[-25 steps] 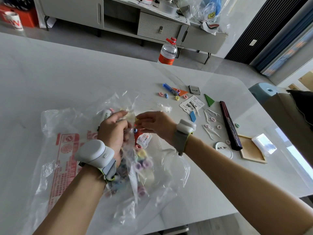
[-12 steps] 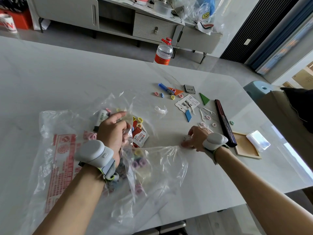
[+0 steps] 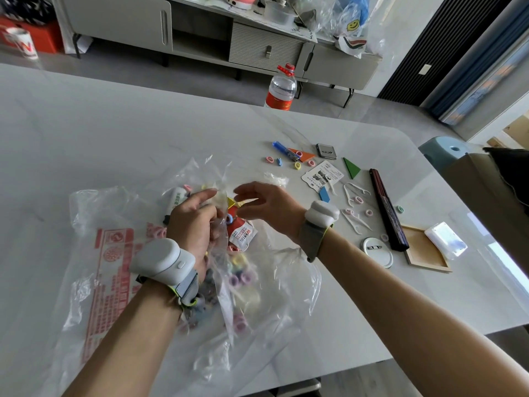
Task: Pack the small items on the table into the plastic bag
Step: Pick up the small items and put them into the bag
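Observation:
A large clear plastic bag point(image 3: 114, 253) with red print lies on the white table point(image 3: 86, 133). It holds several pastel rings, a red-and-white sachet point(image 3: 242, 232) and a small tube. My left hand point(image 3: 194, 224) grips the bag's rim and keeps the mouth open. Just above the mouth hovers my right hand point(image 3: 266, 207), blurred, fingers spread and loose. To the right lie loose items: small rings point(image 3: 297, 166), white floss picks point(image 3: 355, 193), a blue pen point(image 3: 283, 150), a printed card point(image 3: 322, 176) and a green triangle point(image 3: 351, 167).
A long black bar point(image 3: 386, 207), a round white lid point(image 3: 376, 252) and a wooden frame point(image 3: 423, 250) sit near the table's right edge. A water bottle point(image 3: 280, 87) stands behind the far edge. A blue stool point(image 3: 446, 150) is at the right.
My right hand reached to the loose items on the right, then came back over the bag's mouth with its fingers spread. My left hand stayed on the bag.

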A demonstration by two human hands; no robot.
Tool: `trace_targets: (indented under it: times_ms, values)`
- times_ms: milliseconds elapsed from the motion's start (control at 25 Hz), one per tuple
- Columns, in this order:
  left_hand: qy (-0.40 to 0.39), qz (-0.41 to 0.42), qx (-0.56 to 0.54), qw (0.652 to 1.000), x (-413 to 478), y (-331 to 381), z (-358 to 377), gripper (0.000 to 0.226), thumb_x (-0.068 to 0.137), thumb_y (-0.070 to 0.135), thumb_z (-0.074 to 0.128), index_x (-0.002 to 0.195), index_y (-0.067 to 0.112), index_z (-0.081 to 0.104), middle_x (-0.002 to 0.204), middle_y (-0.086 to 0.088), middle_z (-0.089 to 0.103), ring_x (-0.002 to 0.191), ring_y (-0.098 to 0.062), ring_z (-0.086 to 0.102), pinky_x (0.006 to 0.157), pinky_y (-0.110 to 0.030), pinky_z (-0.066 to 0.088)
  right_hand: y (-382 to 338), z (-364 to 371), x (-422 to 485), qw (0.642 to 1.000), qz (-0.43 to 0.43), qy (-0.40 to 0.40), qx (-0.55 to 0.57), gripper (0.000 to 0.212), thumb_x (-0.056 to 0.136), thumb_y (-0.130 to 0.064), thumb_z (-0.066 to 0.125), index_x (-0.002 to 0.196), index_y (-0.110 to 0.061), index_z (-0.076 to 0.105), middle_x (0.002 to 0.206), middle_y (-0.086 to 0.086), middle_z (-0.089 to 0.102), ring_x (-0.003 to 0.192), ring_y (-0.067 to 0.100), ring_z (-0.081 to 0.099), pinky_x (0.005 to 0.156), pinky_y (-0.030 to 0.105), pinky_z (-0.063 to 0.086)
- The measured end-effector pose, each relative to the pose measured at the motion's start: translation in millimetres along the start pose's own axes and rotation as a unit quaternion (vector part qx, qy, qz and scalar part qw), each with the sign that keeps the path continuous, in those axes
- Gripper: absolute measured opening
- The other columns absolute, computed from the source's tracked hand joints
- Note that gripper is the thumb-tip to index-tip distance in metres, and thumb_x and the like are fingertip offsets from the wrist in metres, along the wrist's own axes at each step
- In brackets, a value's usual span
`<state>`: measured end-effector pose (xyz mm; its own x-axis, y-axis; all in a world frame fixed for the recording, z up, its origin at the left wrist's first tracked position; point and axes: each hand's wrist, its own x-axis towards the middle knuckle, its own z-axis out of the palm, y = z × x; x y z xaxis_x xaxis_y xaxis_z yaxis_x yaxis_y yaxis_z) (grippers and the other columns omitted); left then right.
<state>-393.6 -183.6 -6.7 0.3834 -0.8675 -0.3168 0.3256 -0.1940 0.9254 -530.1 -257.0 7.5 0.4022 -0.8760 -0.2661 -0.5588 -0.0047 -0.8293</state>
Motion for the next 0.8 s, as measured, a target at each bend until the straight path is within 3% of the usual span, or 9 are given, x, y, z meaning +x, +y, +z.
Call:
trace_targets:
  times_ms: [80,160,240,320,400,440,560,800]
  values:
    - [-0.002,0.003,0.001,1.000,0,2,-1,0.044,0.079,-0.007,0.041,0.109,0.013,0.067,0.052,0.002,0.052,0.040,-0.012,0.034,0.043,-0.019,0.025,10,-9,-1,0.998,0.038,0.012,-0.043,0.020,0.085,0.005,0.059,0.100,-0.006,0.068,0.100,0.011,0.069,0.074,0.014,0.065,0.067,0.017,0.054]
    - [-0.006,0.005,-0.006,1.000,-2,4,-2,0.044,0.080,-0.009,0.040,0.109,0.012,0.065,0.048,0.006,0.052,0.038,-0.009,0.032,0.038,-0.016,0.024,26,-25,-4,0.985,0.097,0.058,-0.134,0.029,0.085,0.004,0.050,0.074,-0.014,0.069,0.076,0.001,0.070,0.052,0.005,0.062,0.049,0.009,0.047]
    - [-0.006,0.004,-0.018,1.000,-1,5,-2,0.045,0.081,-0.011,0.040,0.112,0.011,0.064,0.047,0.008,0.052,0.036,-0.007,0.031,0.036,-0.015,0.023,40,-46,2,0.966,0.137,0.115,-0.184,0.033,0.083,0.003,0.048,0.065,-0.017,0.067,0.063,-0.004,0.067,0.045,0.003,0.060,0.044,0.010,0.044]
    - [-0.002,0.001,-0.022,1.000,1,4,-1,0.044,0.081,-0.011,0.040,0.113,0.009,0.064,0.046,0.008,0.052,0.035,-0.006,0.032,0.035,-0.015,0.023,48,-70,23,0.958,0.145,0.163,-0.185,0.024,0.085,-0.003,0.049,0.075,-0.016,0.067,0.076,0.002,0.070,0.062,0.014,0.067,0.057,0.022,0.054]
    - [0.004,-0.002,-0.020,1.000,3,3,0,0.043,0.081,-0.011,0.040,0.112,0.009,0.064,0.046,0.008,0.052,0.034,-0.007,0.031,0.034,-0.015,0.023,53,-87,53,0.955,0.139,0.184,-0.184,0.015,0.087,-0.016,0.053,0.098,-0.017,0.064,0.099,0.010,0.066,0.087,0.027,0.066,0.078,0.039,0.054]
    - [0.004,-0.001,-0.016,1.000,4,2,0,0.043,0.081,-0.010,0.041,0.110,0.010,0.065,0.046,0.007,0.051,0.034,-0.008,0.031,0.034,-0.015,0.022,53,-91,68,0.951,0.138,0.186,-0.204,0.027,0.087,-0.026,0.055,0.112,-0.017,0.059,0.107,0.011,0.062,0.093,0.029,0.061,0.086,0.043,0.052]
    - [-0.015,0.003,0.011,1.000,8,-1,0,0.041,0.083,-0.007,0.042,0.109,0.014,0.065,0.046,0.007,0.050,0.037,-0.011,0.034,0.036,-0.018,0.024,53,-96,107,0.927,0.125,0.196,-0.293,0.053,0.080,-0.055,0.050,0.122,-0.024,0.052,0.114,0.011,0.057,0.096,0.030,0.056,0.087,0.041,0.049]
    - [-0.005,-0.003,0.016,1.000,9,-2,-1,0.039,0.083,-0.007,0.044,0.093,0.025,0.064,0.046,0.005,0.051,0.039,-0.014,0.033,0.033,-0.016,0.021,50,-79,136,0.914,0.138,0.192,-0.330,0.064,0.073,-0.072,0.047,0.130,-0.043,0.046,0.121,0.008,0.052,0.106,0.033,0.055,0.092,0.038,0.045]
